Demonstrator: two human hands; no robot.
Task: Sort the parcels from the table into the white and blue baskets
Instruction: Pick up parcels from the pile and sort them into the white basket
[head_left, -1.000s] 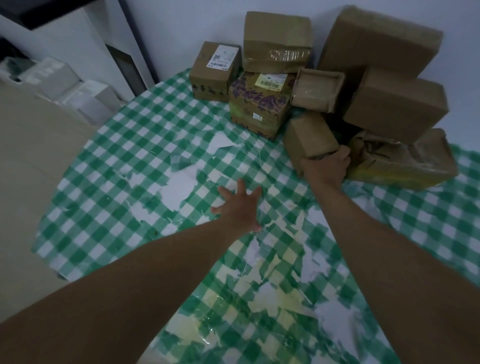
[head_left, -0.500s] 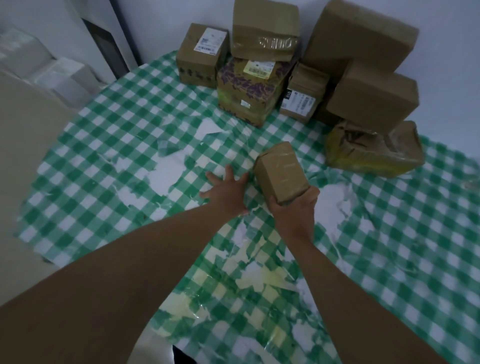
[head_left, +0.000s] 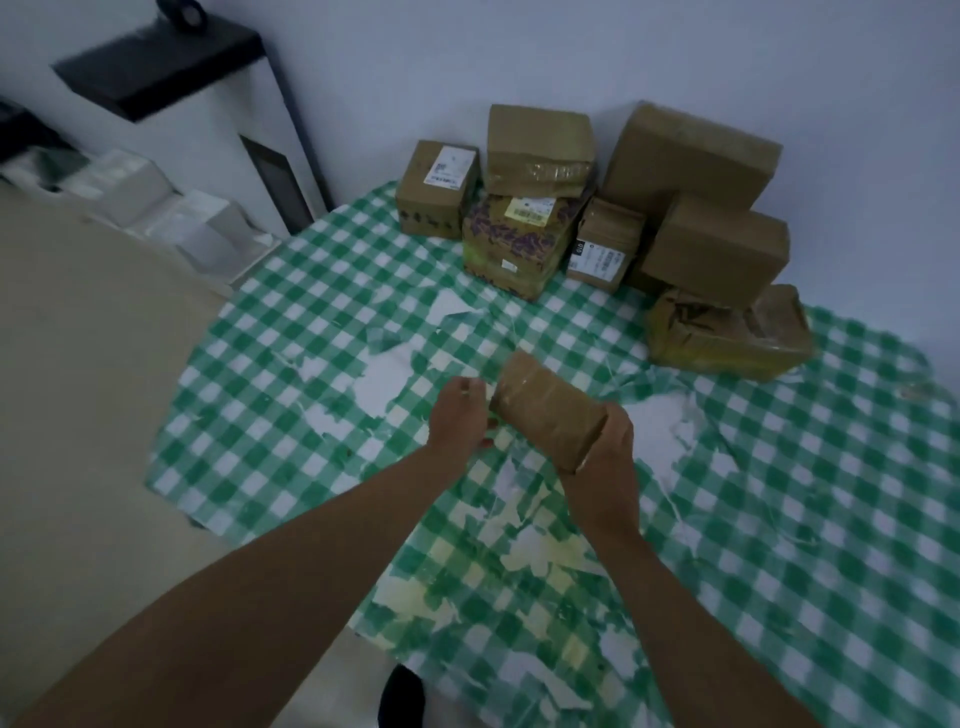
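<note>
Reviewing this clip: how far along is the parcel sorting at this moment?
Done: nothing that can be confirmed, since neither basket is in view. In hand: the right hand grips a small brown parcel above the checked tablecloth, with the left hand at its far end. Left: a pile against the wall, including the labelled box, purple-patterned box and crumpled parcel.

Parcels: 8 total. 7 stacked at the desk's (head_left: 311, 332) far edge; 1 held parcel (head_left: 545, 410).

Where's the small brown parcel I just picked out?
In the head view, the small brown parcel is centre frame above the checked tablecloth, gripped by the right hand, with the left hand just beside it.
</note>
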